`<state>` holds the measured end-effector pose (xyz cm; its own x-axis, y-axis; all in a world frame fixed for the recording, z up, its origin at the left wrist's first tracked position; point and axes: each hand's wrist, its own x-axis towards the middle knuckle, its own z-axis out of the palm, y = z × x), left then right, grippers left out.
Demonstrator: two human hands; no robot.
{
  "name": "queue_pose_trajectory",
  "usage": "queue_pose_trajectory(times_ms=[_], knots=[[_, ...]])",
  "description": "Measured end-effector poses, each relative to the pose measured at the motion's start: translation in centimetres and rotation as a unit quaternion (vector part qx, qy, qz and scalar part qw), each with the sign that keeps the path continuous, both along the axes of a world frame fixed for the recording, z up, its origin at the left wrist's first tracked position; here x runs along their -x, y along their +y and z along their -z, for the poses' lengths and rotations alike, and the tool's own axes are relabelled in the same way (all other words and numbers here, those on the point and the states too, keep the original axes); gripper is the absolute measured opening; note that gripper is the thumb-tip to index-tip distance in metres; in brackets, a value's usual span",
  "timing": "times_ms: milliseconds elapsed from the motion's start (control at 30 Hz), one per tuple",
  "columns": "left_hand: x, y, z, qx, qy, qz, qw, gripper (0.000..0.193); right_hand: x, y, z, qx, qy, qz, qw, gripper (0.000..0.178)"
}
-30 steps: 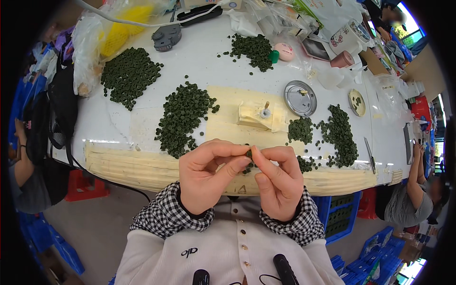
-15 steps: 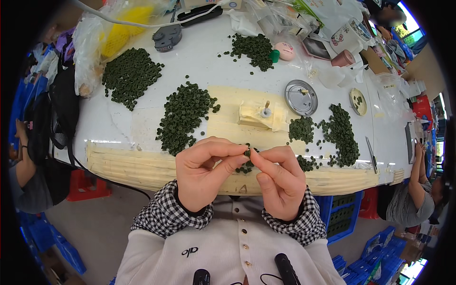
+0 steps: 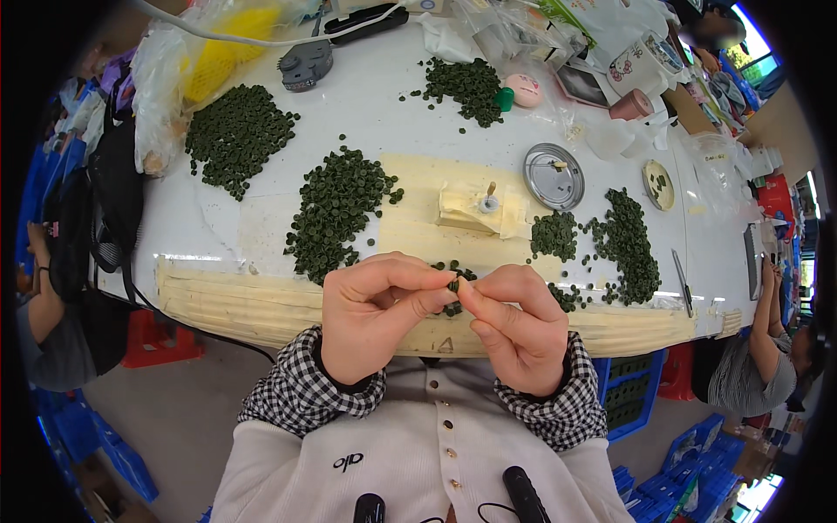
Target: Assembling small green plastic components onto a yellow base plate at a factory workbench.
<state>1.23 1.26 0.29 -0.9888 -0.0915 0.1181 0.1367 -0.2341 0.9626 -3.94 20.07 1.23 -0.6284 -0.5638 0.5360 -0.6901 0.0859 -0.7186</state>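
Observation:
Over the table's front edge, my left hand [image 3: 370, 314] pinches a small dark green round piece [image 3: 453, 285] between thumb and fingertips. The fingertips of my right hand [image 3: 521, 327] close on the same piece from the other side, so both hands meet at it. Just beyond the fingers lies a small cluster of like green pieces [image 3: 451, 266], partly hidden by them. Past that stands a block wrapped in pale tape [image 3: 465, 212], with a short peg and a metal fitting on top.
Heaps of small green pieces lie at the middle left [image 3: 336, 209], far left [image 3: 237, 139], back [image 3: 466, 90] and right [image 3: 629, 248]. A round metal lid [image 3: 554, 177], a slim knife-like tool [image 3: 683, 283] and a white mug [image 3: 643, 65] are on the right. Other people sit at both sides.
My right hand has shifted slightly to the right, its fingers still at the piece. The left hand stays almost where it was.

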Motion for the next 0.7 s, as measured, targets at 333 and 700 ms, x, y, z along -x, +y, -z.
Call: queue_pose_trajectory(times_ms=[333,700], knots=[[-0.1,-0.2,0.0,-0.005,-0.006,0.015,1.000,0.018,0.7,0.1,-0.2,-0.021,0.061,-0.013,0.998,0.040],[0.0,-0.2,0.1,0.008,-0.002,-0.041,0.999,0.018,2.2,0.6,-3.0,-0.067,0.034,0.083,0.994,0.040]])
